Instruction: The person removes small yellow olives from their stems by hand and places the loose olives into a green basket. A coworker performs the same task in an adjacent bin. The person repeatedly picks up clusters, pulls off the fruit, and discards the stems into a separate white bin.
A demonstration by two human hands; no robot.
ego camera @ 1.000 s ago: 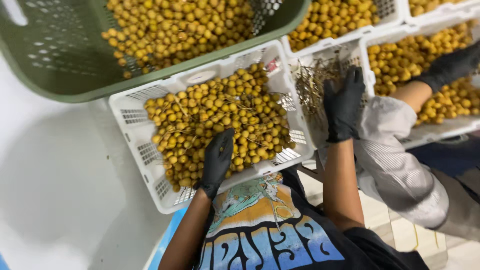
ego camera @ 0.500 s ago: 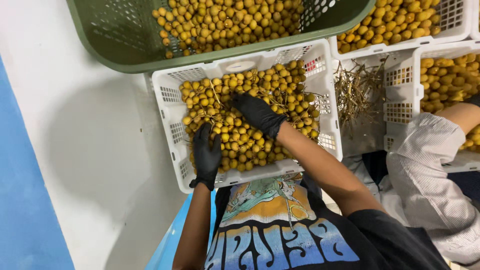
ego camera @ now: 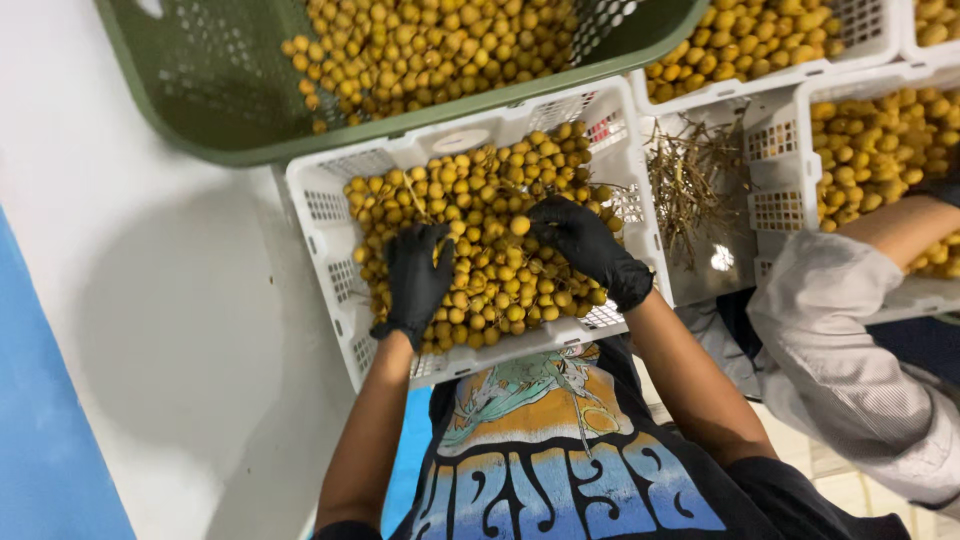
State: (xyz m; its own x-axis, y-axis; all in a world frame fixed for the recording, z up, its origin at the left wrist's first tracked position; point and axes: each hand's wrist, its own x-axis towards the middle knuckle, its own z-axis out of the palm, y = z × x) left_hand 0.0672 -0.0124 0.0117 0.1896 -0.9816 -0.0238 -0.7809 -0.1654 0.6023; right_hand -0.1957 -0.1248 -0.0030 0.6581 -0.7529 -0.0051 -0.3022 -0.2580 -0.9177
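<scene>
**Both gloved hands deep in a crate of yellow fruit**

Head view: the left hand [ego camera: 417, 285] lies flat on the yellow fruit [ego camera: 500, 290] in the white crate [ego camera: 325, 215], fingers spread and gripping nothing. The right hand [ego camera: 585, 245] curls loosely over the pile; whether it pinches anything, I cannot tell. Stems still thread through the fruit, so much sorting seems left. Dry twigs [ego camera: 690, 180] fill the neighbouring crate; a green basket [ego camera: 160, 110] holds loose fruit.

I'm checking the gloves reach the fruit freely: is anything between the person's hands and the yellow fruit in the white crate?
Nothing visible. The left hand and right hand, both in black gloves, lie directly on the yellow fruit inside the open-topped white crate.
</scene>
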